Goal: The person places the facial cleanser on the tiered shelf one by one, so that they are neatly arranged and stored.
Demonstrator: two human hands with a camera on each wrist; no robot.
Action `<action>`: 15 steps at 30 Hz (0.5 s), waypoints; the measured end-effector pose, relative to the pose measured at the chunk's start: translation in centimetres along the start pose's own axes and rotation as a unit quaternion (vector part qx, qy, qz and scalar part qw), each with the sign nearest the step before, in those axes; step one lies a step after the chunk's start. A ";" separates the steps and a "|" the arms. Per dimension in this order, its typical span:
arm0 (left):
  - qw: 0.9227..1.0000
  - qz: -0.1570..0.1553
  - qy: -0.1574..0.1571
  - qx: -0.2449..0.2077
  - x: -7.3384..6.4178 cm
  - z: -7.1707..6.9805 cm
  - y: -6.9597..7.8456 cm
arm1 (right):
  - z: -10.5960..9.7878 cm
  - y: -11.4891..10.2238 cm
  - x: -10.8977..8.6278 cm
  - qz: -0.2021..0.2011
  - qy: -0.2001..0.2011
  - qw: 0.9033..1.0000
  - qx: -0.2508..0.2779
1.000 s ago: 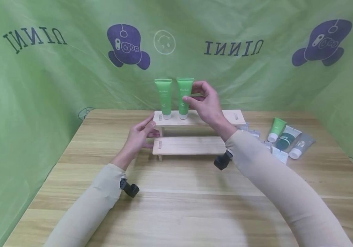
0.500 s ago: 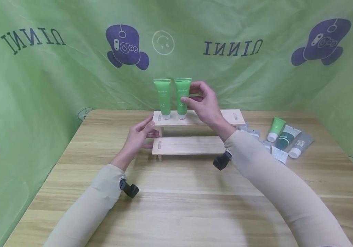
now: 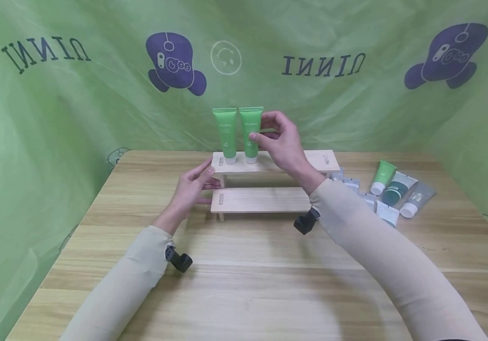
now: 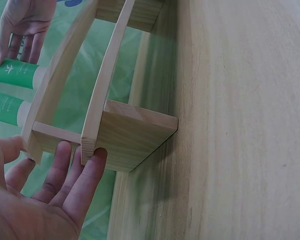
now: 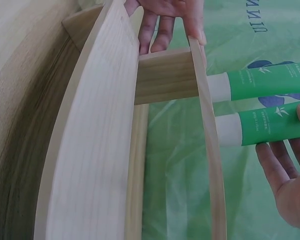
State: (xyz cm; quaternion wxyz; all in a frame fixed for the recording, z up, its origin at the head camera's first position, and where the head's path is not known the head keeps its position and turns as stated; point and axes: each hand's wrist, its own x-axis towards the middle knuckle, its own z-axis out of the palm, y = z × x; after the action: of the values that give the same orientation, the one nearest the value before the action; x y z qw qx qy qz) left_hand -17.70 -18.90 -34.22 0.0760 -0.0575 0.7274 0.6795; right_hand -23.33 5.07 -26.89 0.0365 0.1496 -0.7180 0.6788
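Note:
A two-step wooden shelf (image 3: 265,201) stands on the table. On its upper board, two green squeeze tubes with white caps stand upright, cap down: a left tube (image 3: 227,135) and a right tube (image 3: 249,125). My right hand (image 3: 285,144) pinches the right tube from its right side, thumb in front and fingers behind; its cap meets the board in the right wrist view. With spread, fairly straight fingers, my left hand (image 3: 188,189) touches the shelf's left end. The left wrist view has the thumb near the upper board's edge and fingertips (image 4: 96,159) against the lower board.
Several tubes lie at the right of the table (image 3: 235,284): a green one (image 3: 383,177), a dark teal one (image 3: 399,188), a grey one (image 3: 417,200) and pale ones (image 3: 386,213) partly behind the right forearm. A green printed curtain (image 3: 252,90) hangs behind and at the sides.
The right tube, in my right hand, has shifted slightly left, narrowing the gap to the left tube. My left hand has stayed at the shelf's end.

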 end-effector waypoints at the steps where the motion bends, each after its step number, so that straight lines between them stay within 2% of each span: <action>1: 1.000 0.001 -0.001 0.000 0.0 0.0 0.0 | 0.0 0.0 0.0 0.000 -0.001 1.000 -0.001; 15: 1.000 0.005 -0.001 0.002 0.0 0.0 -0.1 | 0.0 0.1 -0.3 0.003 -0.006 1.000 -0.013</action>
State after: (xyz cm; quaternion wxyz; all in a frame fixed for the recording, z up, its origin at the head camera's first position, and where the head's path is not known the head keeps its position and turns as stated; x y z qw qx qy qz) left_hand -17.68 -18.94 -34.29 0.0736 -0.0531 0.7290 0.6785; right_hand -23.07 5.15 -27.01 0.0322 0.1509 -0.7273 0.6688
